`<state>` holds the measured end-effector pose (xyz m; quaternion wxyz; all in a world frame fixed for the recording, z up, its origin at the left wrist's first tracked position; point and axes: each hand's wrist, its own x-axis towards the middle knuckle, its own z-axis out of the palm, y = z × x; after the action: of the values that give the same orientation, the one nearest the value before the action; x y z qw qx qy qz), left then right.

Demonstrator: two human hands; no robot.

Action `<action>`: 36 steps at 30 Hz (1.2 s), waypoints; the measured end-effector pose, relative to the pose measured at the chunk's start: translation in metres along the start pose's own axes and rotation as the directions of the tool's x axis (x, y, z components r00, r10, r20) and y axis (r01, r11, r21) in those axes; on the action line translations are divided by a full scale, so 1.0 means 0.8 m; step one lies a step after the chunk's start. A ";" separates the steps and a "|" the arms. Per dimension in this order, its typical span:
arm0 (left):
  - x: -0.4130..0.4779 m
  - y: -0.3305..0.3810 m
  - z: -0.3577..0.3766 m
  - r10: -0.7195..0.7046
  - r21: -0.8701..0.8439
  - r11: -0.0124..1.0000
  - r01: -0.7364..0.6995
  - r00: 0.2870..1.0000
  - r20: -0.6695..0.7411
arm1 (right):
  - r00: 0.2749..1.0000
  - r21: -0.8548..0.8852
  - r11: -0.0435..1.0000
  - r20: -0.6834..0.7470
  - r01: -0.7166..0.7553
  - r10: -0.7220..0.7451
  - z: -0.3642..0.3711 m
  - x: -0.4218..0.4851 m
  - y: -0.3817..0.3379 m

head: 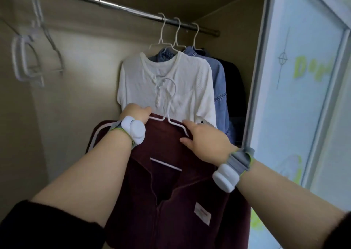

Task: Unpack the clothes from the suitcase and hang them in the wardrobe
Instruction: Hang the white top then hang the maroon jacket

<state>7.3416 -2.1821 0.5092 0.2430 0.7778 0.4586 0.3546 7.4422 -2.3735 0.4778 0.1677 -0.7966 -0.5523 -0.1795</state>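
Note:
A dark maroon zip jacket (171, 201) sits on a white hanger (167, 104) held up inside the wardrobe, below the metal rail (117, 6). My left hand (136, 114) grips the jacket's left shoulder at the hanger's arm. My right hand (205, 142) grips the right shoulder, fingers curled over the fabric and hanger wire. The hanger's hook points up, free of the rail, in front of a white t-shirt (165, 85) that hangs on the rail. Behind that shirt hang a blue denim shirt (218, 77) and a dark garment (233, 81).
Empty white hangers (34, 55) hang at the rail's left end. The stretch of rail between them and the hung clothes is bare. A sliding wardrobe door (296, 96) with pale printed panels stands at the right. The suitcase is out of view.

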 end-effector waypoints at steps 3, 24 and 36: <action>0.016 0.003 -0.021 0.004 -0.056 0.998 -0.006 0.999 -0.038 | 0.991 0.098 0.995 -0.130 -0.012 0.024 0.004 0.035 -0.007; 0.191 0.009 -0.083 0.281 -0.341 0.820 -0.460 0.843 -0.459 | 0.852 0.068 0.997 -0.523 0.023 0.016 -0.128 0.308 -0.048; 0.241 0.002 -0.078 0.208 -0.585 0.737 -0.339 0.937 -0.281 | 0.890 0.013 0.998 -0.452 -0.059 0.059 -0.137 0.399 -0.058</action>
<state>7.3573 -2.0084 0.6131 0.3855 0.6728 0.2165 0.5932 7.4912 -2.1469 0.7277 0.2964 -0.7495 -0.4737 -0.3548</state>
